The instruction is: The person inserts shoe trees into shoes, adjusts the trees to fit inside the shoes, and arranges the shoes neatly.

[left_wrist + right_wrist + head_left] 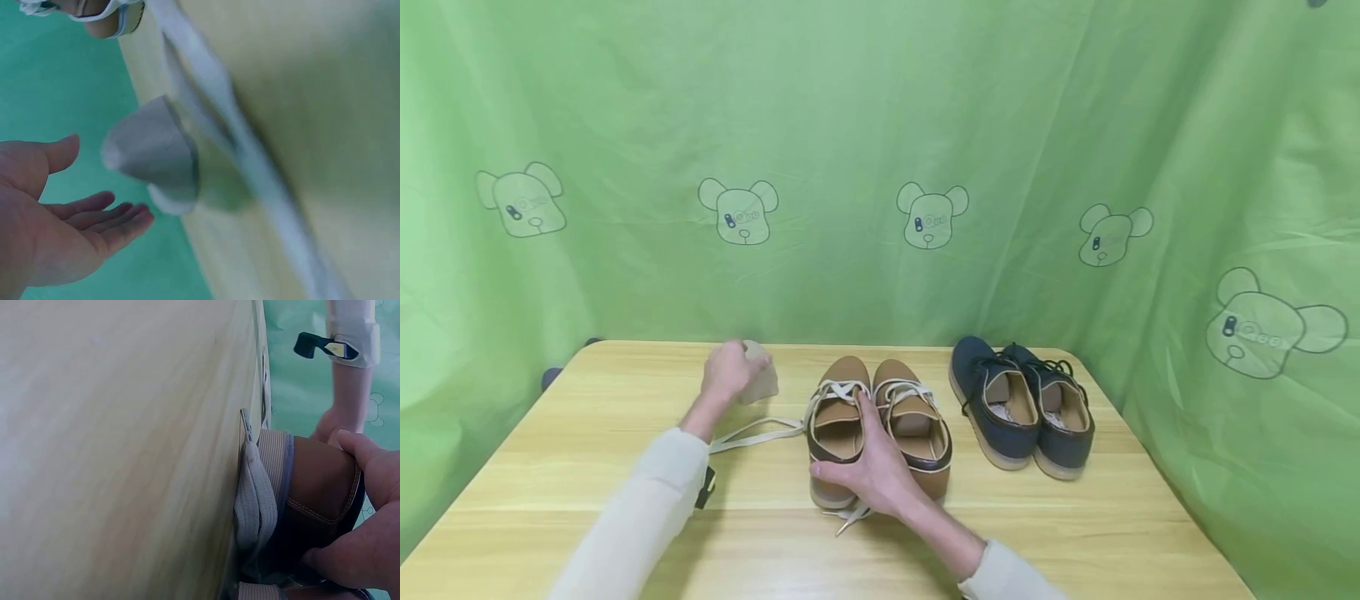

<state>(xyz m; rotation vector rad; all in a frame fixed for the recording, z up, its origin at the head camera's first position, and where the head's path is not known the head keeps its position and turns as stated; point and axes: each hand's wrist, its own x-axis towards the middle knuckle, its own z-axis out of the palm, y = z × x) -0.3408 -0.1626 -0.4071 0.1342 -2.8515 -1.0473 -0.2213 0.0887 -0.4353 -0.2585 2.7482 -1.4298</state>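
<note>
The pair of brown lace-up shoes stands side by side on the table, toes away from me. My right hand grips the left brown shoe around its heel, its thumb at the back and a finger along the inner side. The right brown shoe is beside that hand. My left hand is at the table's far left part, thumb and fingers apart, with nothing between them. Just beyond its fingertips is a grey-beige, cupped toe-shaped piece, possibly a shoe insert.
A long pale shoelace trails left across the table from the left brown shoe. Another lace end lies behind its heel. Dark blue lace-up shoes stand at the right. A green curtain hangs behind the wooden table.
</note>
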